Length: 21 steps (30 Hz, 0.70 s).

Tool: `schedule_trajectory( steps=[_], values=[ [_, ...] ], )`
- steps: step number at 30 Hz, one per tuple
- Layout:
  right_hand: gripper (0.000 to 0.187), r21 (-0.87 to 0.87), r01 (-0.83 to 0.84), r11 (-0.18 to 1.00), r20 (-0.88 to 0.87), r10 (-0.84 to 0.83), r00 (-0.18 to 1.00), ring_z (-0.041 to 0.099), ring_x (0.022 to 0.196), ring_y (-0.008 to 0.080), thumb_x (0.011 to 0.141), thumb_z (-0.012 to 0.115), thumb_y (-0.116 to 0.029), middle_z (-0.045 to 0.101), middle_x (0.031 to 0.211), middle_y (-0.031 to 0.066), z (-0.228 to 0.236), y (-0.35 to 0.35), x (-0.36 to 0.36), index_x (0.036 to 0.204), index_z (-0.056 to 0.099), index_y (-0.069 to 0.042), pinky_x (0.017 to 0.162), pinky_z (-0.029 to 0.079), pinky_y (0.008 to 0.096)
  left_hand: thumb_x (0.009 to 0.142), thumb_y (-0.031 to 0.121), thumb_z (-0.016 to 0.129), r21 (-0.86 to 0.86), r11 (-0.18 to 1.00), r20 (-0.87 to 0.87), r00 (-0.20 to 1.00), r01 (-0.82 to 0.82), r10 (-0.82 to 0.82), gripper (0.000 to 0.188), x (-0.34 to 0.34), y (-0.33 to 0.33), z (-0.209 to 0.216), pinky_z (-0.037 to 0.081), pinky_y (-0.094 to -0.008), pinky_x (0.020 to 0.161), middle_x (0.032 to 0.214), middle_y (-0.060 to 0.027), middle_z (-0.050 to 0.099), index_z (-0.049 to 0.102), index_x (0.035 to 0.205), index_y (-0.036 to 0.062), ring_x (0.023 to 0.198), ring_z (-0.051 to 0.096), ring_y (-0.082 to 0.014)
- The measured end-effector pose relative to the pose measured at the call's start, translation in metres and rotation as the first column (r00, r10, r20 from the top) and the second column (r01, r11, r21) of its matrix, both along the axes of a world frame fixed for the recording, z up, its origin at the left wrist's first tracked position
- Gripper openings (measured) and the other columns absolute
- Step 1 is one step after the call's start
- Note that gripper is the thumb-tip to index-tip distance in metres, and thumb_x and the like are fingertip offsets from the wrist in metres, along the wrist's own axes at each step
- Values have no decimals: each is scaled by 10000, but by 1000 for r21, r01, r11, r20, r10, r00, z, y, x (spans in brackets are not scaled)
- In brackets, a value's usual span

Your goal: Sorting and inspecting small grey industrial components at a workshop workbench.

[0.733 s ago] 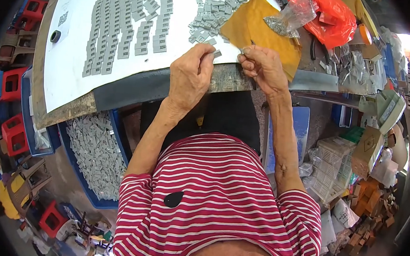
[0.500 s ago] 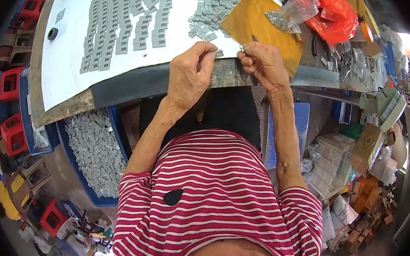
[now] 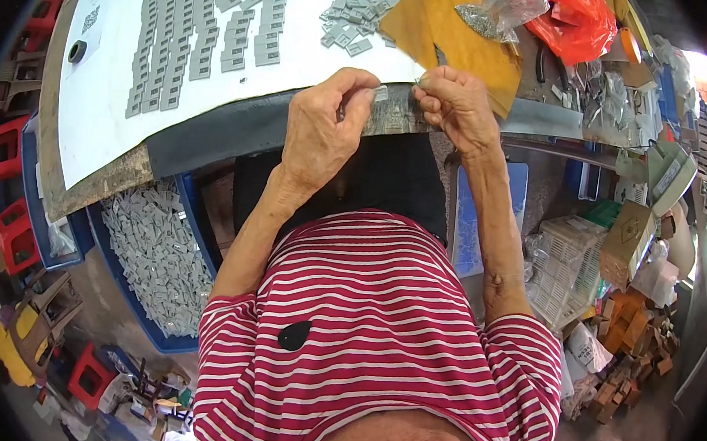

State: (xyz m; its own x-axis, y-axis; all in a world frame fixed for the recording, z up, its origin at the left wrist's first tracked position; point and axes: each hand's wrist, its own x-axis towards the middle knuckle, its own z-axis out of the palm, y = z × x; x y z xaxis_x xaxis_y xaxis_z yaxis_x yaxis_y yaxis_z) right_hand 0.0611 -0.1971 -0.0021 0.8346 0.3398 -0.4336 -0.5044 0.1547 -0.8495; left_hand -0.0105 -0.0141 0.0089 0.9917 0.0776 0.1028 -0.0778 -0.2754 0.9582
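Note:
Over the near edge of the table, my left hand (image 3: 327, 124) pinches a small flat grey plastic piece (image 3: 380, 94) between thumb and fingers. To its right, my right hand (image 3: 462, 109) is closed with its fingertips together around a tiny part too small to name. A short gap separates the two hands. On the white sheet (image 3: 120, 40), rows of like grey pieces (image 3: 203, 50) lie overlapped in columns at the left. A loose heap of grey pieces (image 3: 364, 12) spreads beyond my hands, beside a yellow-brown cloth or paper (image 3: 433, 21).
On the cloth lies a clear bag of small metal parts (image 3: 486, 21), near a red plastic bag (image 3: 576, 27). A black tape roll (image 3: 77, 51) sits far left. Below the table stands a blue bin (image 3: 185, 343) full of grey pieces. White crates (image 3: 563, 268) are at the right.
The grey piece in my left hand shows more beyond the fingertips and tilts differently. My right hand stays closed near the same spot. The whole view has shifted slightly.

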Motion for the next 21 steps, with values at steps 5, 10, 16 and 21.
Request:
schedule_trajectory(
  steps=[5,10,16,21],
  values=[
    [50,5,4,1000,-11,-4,1000,456,475,50,770,577,-21,584,687,74,3,0,-4,812,554,-5,391,347,168,841,64,514,-5,1000,-18,1000,10,-11,151,-3,1,-3,451,-215,607,713,-37,599,603,938,-9,656,555,-83],
    [84,72,23,997,-42,-20,999,499,481,81,750,580,-4,571,677,115,6,-1,-6,814,536,30,397,405,190,842,61,509,-47,997,-77,995,55,-59,151,-6,0,-4,452,-213,618,714,-35,599,595,941,-13,670,561,-82],
    [96,8,33,999,-38,-33,999,463,478,49,754,569,-7,582,683,74,5,1,-11,849,557,2,388,354,169,848,63,502,-78,994,-107,991,73,-81,155,-6,0,-4,451,-209,624,724,-32,596,593,952,-8,678,563,-81],
    [99,-25,28,999,26,-28,999,463,476,52,765,564,-11,581,686,69,4,5,-13,861,552,13,398,364,176,854,69,500,-137,988,-143,986,72,-92,158,-6,1,-7,447,-204,616,729,-18,591,589,963,-3,671,554,-73]
  ],
)
